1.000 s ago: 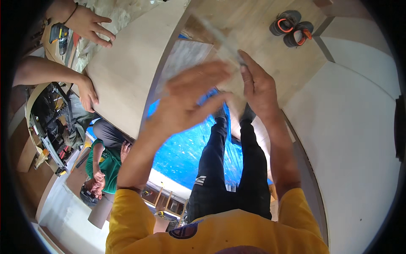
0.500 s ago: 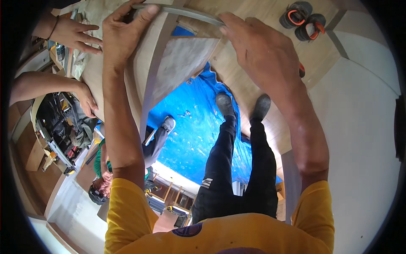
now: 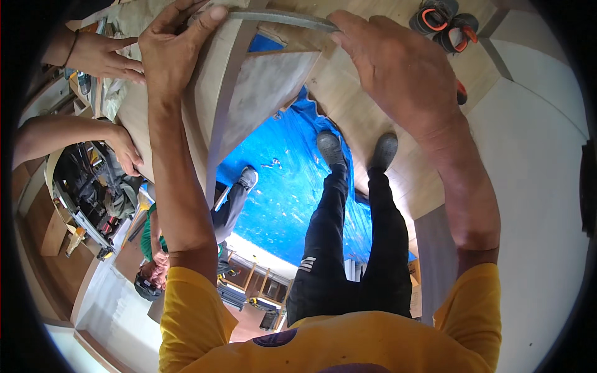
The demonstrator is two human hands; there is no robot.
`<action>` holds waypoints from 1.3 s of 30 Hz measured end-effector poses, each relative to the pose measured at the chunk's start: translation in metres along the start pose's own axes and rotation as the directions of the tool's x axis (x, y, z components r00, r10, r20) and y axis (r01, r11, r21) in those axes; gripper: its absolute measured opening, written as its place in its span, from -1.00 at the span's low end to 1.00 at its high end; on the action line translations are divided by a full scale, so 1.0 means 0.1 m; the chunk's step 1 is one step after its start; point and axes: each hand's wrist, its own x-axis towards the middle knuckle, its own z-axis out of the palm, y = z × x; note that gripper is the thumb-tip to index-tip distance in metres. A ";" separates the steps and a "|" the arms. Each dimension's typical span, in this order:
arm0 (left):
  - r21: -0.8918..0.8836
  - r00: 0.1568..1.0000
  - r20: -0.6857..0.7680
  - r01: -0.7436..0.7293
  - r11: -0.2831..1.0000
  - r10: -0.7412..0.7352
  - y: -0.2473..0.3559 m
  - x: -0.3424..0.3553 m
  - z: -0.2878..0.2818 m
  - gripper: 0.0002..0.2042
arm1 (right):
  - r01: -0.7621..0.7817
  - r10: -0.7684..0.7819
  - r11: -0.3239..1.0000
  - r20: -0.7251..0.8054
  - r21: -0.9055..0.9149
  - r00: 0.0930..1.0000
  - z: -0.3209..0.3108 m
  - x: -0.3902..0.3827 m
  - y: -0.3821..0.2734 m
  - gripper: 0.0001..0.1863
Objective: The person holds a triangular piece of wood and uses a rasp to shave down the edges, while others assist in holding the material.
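A thin, slightly bowed grey strip spans the gap between my two hands at the top of the view. My left hand is closed on its left end, thumb on top, above a pale board with a grey edge. Further right, my right hand pinches the strip's other end between thumb and fingers, out past the board. Beside my left forearm, another person's two hands are at the board: one hand rests on its edge, the other has its fingers spread.
Below the board lies a blue tarp on a wooden floor. A second person sits low at the left, near an open tool bag. Shoes lie at the far right, near a pale wall panel.
My right hand has shifted right and slightly down, and my left hand a little left. The strip still runs between them. The other person's hands stay by the board.
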 end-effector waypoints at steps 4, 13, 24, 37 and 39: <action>-0.053 0.999 0.017 0.038 0.998 -0.037 0.01 -0.03 0.03 -0.52 | 0.011 -0.011 1.000 0.015 -0.008 1.000 -0.05 0.01 0.00 -0.72; -0.292 0.988 -0.032 0.138 0.946 -0.154 0.32 -0.06 0.18 -0.33 | 0.021 -0.014 0.993 -0.063 0.115 0.998 -0.10 0.21 -0.09 -0.67; -0.137 0.997 0.043 -0.055 0.989 0.061 0.04 -0.05 0.02 -0.36 | 0.002 -0.001 1.000 0.131 -0.003 0.991 -0.16 0.10 -0.03 -0.70; 0.109 0.990 0.001 0.141 0.984 -0.142 0.17 0.03 0.10 -0.52 | 0.132 -0.140 0.989 0.124 0.071 0.982 -0.25 0.34 0.28 -0.76; 0.119 0.986 -0.038 0.167 0.979 -0.164 0.17 0.02 0.13 -0.48 | 0.128 -0.137 0.989 0.129 0.075 0.982 -0.27 0.38 0.27 -0.78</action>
